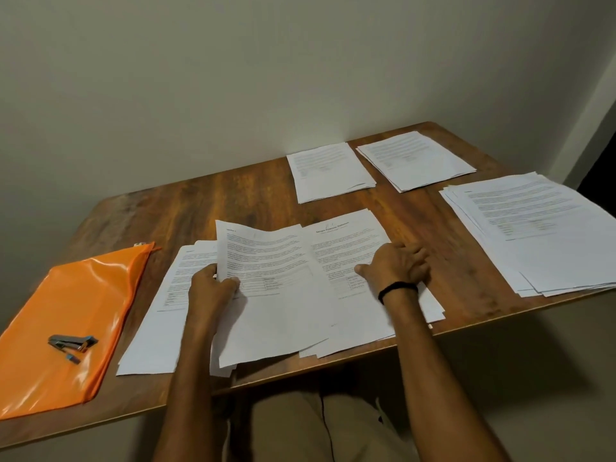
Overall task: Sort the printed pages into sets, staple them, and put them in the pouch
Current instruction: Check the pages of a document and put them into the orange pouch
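White pages [273, 258] gripped by left hand [211, 290], under right hand [398, 266].

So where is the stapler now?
In the head view the stapler lies on the orange pouch, at the near left of the table, left of the nearest page pile.

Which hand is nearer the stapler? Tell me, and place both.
Left. The left hand grips a raised sheet right of the stapler, which lies on the orange pouch; the right hand rests on pages farther right.
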Demonstrator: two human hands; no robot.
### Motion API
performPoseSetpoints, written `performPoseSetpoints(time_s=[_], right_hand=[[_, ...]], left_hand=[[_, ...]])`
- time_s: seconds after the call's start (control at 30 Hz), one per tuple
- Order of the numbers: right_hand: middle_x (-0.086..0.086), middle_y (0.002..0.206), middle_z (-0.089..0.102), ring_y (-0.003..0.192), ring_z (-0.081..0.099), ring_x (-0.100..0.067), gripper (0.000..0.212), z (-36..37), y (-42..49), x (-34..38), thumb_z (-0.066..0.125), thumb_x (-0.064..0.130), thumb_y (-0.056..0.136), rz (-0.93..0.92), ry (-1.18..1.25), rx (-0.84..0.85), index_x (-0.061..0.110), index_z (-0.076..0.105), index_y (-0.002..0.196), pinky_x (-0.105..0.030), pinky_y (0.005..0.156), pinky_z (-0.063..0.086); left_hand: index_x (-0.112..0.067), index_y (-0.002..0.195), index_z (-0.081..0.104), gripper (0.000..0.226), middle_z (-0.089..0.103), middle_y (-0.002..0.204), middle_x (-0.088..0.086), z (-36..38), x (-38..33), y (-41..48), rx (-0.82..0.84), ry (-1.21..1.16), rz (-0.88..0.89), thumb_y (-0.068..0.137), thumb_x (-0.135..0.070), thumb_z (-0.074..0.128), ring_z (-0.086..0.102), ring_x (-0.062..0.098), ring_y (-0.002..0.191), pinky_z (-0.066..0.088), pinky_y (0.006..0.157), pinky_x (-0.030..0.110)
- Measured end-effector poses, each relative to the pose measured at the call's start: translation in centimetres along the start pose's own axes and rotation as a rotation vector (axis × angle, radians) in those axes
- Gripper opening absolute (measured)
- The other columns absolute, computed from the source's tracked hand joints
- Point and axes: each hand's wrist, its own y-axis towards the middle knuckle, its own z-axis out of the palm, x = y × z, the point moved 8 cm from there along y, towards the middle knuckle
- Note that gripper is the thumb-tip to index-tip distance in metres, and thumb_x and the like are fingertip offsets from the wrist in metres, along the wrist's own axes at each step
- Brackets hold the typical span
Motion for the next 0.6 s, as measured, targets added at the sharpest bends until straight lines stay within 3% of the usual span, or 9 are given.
performPoseSetpoints(time_s=[0.17, 0.23, 0.3, 0.37, 0.47, 0.53, 0.6], right_hand=[[-0.018, 0.134, 0.049, 0.124, 0.047, -0.034, 0.069, 0.9, 1.3, 1.1, 0.078, 0.049, 0.08, -0.042, 0.026, 0.075, 0.007, 0.051, 0.128, -0.045, 0.105, 0.044], [-0.013, 0.127, 0.059, 0.112, 0.058, -0.032, 0.07, 1.4, 1.9, 1.6, 0.08, 0.042, 0.08, -0.082, 0.098, 0.106, 0.007, 0.048, 0.131, -0.04, 0.093, 0.052], [-0.006, 0.115, 0.065, 0.094, 0.062, -0.025, 0.063, 1.6, 2.5, 1.6, 0.081, 0.031, 0.08, -0.115, 0.203, 0.146, 0.007, 0.05, 0.129, -0.03, 0.073, 0.05], [-0.006, 0.115, 0.069, 0.096, 0.066, -0.026, 0.053, 1.1, 3.1, 1.0, 0.084, 0.018, 0.079, -0.129, 0.419, 0.201, 0.007, 0.058, 0.124, -0.029, 0.07, 0.051], [-0.005, 0.12, 0.069, 0.105, 0.068, -0.022, 0.049, -3.3, 3.1, -0.4, 0.084, 0.01, 0.078, -0.17, 0.788, -0.002, 0.008, 0.061, 0.121, -0.026, 0.075, 0.054], [-0.004, 0.123, 0.064, 0.104, 0.063, -0.015, 0.056, -7.8, 2.1, -1.7, 0.081, 0.01, 0.081, -0.137, 0.981, -0.242, 0.007, 0.05, 0.127, -0.017, 0.071, 0.048], [-0.002, 0.119, 0.062, 0.104, 0.063, -0.016, 0.057, -10.8, 1.9, -2.9, 0.079, 0.008, 0.082, -0.087, 1.254, -0.36, 0.003, 0.046, 0.129, -0.006, 0.065, 0.046]], left_hand=[[-0.01, 0.12, 0.065, 0.029, 0.065, 0.129, 0.008, 0.7, 0.5, 0.5, 0.025, -0.01, 0.008, 0.091, -0.005, 0.066, 0.063, 0.026, 0.101, 0.051, 0.076, 0.029], [-0.009, 0.12, 0.065, 0.029, 0.065, 0.129, 0.007, 0.9, 0.7, 0.6, 0.029, 0.003, 0.009, 0.091, -0.006, 0.066, 0.064, 0.027, 0.103, 0.052, 0.078, 0.031], [-0.01, 0.121, 0.064, 0.029, 0.065, 0.129, 0.007, 1.0, 0.8, 0.6, 0.031, 0.013, 0.006, 0.092, -0.007, 0.066, 0.063, 0.027, 0.103, 0.051, 0.078, 0.031], [-0.01, 0.123, 0.064, 0.03, 0.065, 0.13, 0.008, 1.1, 1.0, 0.6, 0.039, 0.02, 0.002, 0.093, -0.008, 0.067, 0.064, 0.029, 0.105, 0.052, 0.08, 0.032], [-0.01, 0.122, 0.064, 0.03, 0.066, 0.128, 0.008, 1.3, 0.7, 0.5, 0.064, 0.043, 0.01, 0.092, -0.008, 0.067, 0.063, 0.025, 0.1, 0.053, 0.082, 0.034], [-0.009, 0.124, 0.063, 0.032, 0.065, 0.129, 0.007, 1.7, 0.6, 0.5, 0.081, 0.064, 0.011, 0.092, -0.008, 0.068, 0.062, 0.024, 0.1, 0.054, 0.082, 0.033], [-0.009, 0.125, 0.063, 0.033, 0.064, 0.127, 0.004, 2.2, 0.4, 0.5, 0.098, 0.077, 0.012, 0.092, -0.008, 0.067, 0.061, 0.023, 0.099, 0.052, 0.075, 0.027]])
